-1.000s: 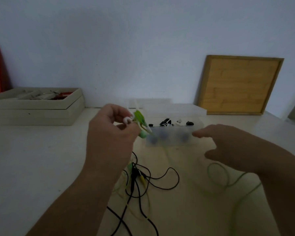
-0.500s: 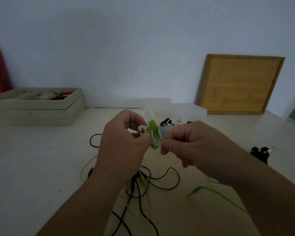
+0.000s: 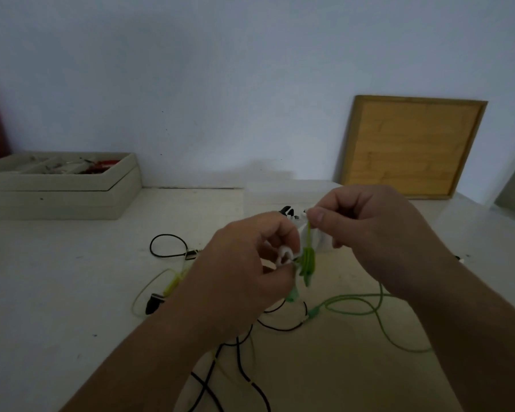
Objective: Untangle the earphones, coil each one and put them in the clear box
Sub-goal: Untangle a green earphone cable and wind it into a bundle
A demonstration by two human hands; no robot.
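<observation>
My left hand (image 3: 244, 275) grips a small coil of green earphone cable (image 3: 307, 263) with a white earbud showing beside its fingers. My right hand (image 3: 366, 230) pinches the same green cable just above the coil, and the rest of that cable (image 3: 369, 307) trails in loops over the table at the right. A black earphone cable (image 3: 241, 361) lies tangled under my left forearm with a yellow-green one (image 3: 173, 282). The clear box (image 3: 321, 246) is mostly hidden behind my hands; dark earphones (image 3: 288, 210) show at its far side.
A beige tray box (image 3: 72, 188) with small items sits at the back left. A wooden framed board (image 3: 411, 147) leans on the wall at the back right. A black cable loop (image 3: 167, 245) lies left of my hands.
My right hand came in from the right, took hold of the green cable and lifted it above the coil. My left hand shifted right and lower with the coil. More green cable lies looped at the right.
</observation>
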